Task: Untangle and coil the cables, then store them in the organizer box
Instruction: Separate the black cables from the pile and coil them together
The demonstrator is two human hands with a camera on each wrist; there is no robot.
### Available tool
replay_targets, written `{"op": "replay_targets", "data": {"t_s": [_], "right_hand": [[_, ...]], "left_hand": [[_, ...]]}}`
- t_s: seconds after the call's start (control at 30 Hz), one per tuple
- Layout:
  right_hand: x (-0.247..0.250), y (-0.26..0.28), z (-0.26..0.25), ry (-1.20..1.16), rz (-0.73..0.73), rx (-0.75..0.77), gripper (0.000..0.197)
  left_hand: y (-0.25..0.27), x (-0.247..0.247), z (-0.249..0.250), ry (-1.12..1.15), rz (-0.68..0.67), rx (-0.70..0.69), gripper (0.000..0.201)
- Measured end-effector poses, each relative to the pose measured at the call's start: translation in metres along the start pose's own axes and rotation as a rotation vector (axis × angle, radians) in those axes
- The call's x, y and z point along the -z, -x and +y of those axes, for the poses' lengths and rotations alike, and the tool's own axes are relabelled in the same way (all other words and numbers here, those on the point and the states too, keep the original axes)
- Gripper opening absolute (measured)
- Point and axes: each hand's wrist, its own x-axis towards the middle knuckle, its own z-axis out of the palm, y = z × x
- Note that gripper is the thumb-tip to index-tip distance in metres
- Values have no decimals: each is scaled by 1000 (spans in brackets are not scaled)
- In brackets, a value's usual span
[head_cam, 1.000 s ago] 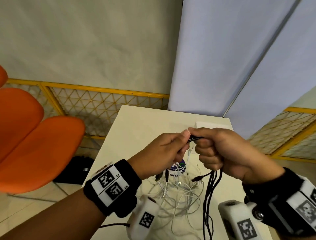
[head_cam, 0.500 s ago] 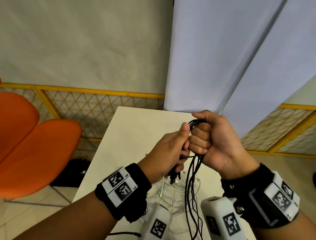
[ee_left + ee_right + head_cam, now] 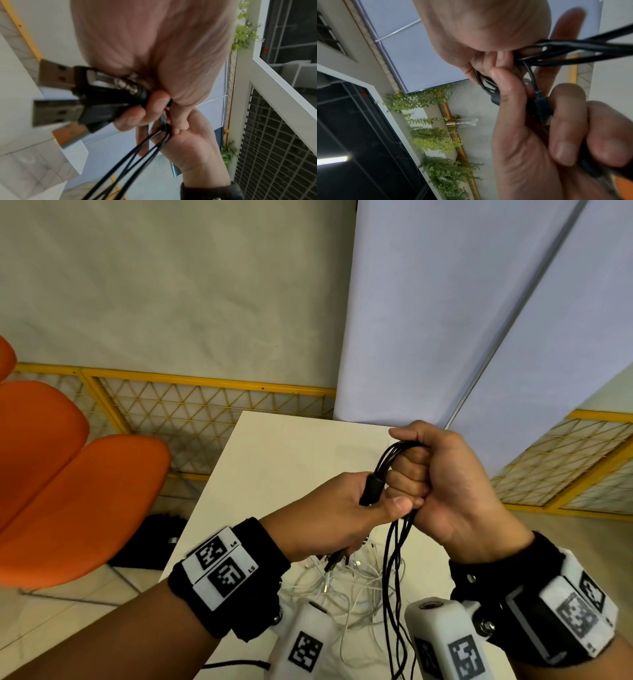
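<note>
Black cables (image 3: pixel 394 556): smooth, matt rubbery sheath, faint sheen in the right wrist view. USB plugs (image 3: pixel 54 75): dull grey metal shells, glossy black plastic housings. White cables (image 3: pixel 346 583): smooth, plastic-coated. Surface (image 3: pixel 291 450): matt, smooth, cream. Chair (image 3: pixel 78 491): smooth orange plastic, slight gloss. Wristbands (image 3: pixel 253 587): black, fuzzy cloth.

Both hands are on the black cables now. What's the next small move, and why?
Probably draw another loop up into the right hand. It already grips gathered loops of the black cables, whose strands hang uncoiled to the table. The left hand pinches the USB plugs, so that end looks secured.
</note>
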Motion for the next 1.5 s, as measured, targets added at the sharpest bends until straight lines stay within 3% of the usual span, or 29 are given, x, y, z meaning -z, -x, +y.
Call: {"op": "replay_targets", "data": {"t_s": [0.1,0.43,0.57,0.8,1.07,1.17,1.23,1.33,1.5], "right_hand": [[-4,1,0,59,9,39,57],[-3,-3,-2,377,31,105,54],[-5,-2,-10,678,6,136,52],[-13,-2,-17,885,-30,135,48],[-3,-6,-7,881,-54,263,39],[-2,-4,1,618,-239,108,45],[-6,1,0,421,-311,15,39],[-17,5,-2,337,-319,65,21],[-33,4,1,356,-169,163,52]], "left_hand": [[3,-4,5,-21,-20,-9,19],[1,-12,0,-79,113,36,29],[2,-14,1,-98,165,150,32],[-3,-16,10,-91,138,351,48],[0,-13,5,138,164,279,47],[-1,-17,6,152,150,254,45],[-3,-19,7,146,118,258,40],[-5,-20,5,157,78,295,35],[-4,-20,9,135,9,302,41]]}}
